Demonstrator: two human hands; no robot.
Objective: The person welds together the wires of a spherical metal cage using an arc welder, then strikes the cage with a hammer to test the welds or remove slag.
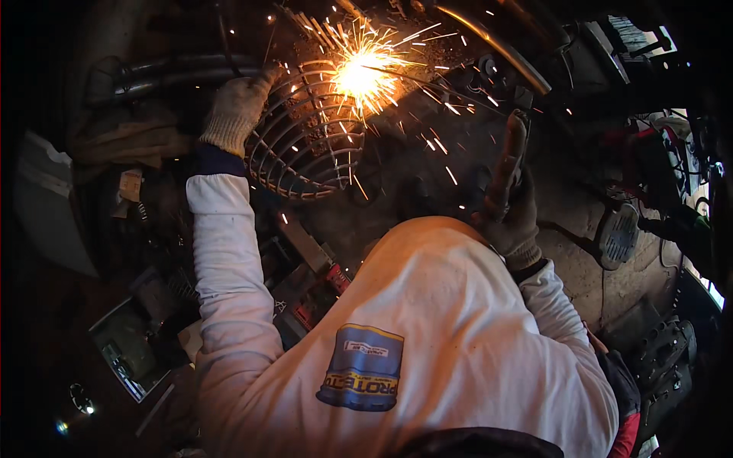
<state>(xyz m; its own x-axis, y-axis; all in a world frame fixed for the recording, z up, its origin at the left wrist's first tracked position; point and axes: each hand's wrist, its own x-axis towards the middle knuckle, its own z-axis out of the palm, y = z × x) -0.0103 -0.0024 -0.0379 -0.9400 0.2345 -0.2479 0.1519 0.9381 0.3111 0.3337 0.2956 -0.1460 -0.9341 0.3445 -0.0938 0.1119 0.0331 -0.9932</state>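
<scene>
A round, bowl-shaped wire guard (pixel 296 156) of curved rods and rings stands ahead of me, left of centre. My left hand (pixel 238 113), in a knitted work glove, is closed at its upper left rim. Bright welding sparks (pixel 366 75) burst at the guard's upper right side, and the glare hides the spot being worked. My right hand (pixel 521 217), also gloved, is closed round a long welding electrode holder (pixel 507 156). A thin dark rod, seen only faintly, runs from the holder toward the sparks.
Metal tubes (pixel 183 70) lie beyond my left hand. A curved pipe (pixel 500 47) crosses the upper right. At the right is a slotted grey plate (pixel 618 235). An open tray (pixel 131 351) and dim clutter lie at the lower left.
</scene>
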